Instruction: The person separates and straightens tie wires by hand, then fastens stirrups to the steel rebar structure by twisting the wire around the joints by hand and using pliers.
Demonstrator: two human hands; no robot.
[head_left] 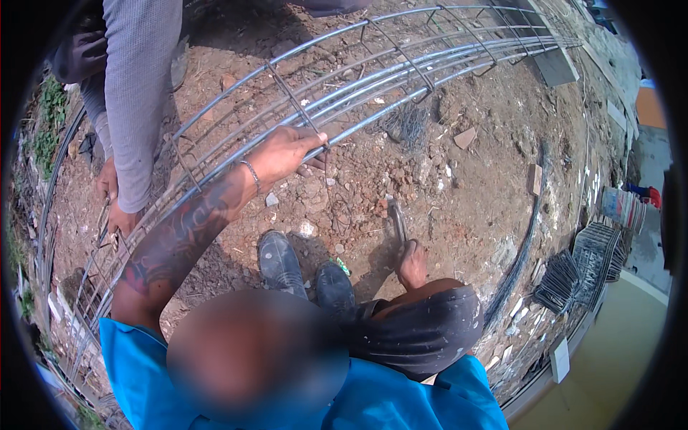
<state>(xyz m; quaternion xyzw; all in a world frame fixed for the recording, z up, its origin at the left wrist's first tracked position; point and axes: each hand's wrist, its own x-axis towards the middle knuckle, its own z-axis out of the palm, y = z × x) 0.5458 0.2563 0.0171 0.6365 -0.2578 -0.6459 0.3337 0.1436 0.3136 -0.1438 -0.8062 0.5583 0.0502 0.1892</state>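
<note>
My left hand [290, 152] is closed at a stirrup on the near side of a long rebar cage [373, 122]. Its fingers wrap a long bar where the square tie crosses. The cage runs from lower left to upper right. Down by my right knee, my right hand [412, 265] grips a narrow metal hand tool [399, 221]; its upper end points away from me, over the soil. The tool's exact kind is not clear. At the left, another person's hand [123, 218], below a grey sleeve [136, 93], is at the cage's bars.
Loose tie wire [410, 127] lies under the cage, and a long wire bundle [527, 244] stretches along the right. Stacked bent stirrups [591, 251] sit farther right. Brick pieces [465, 137] and rubble dot the soil. My boots [281, 261] stand below the cage.
</note>
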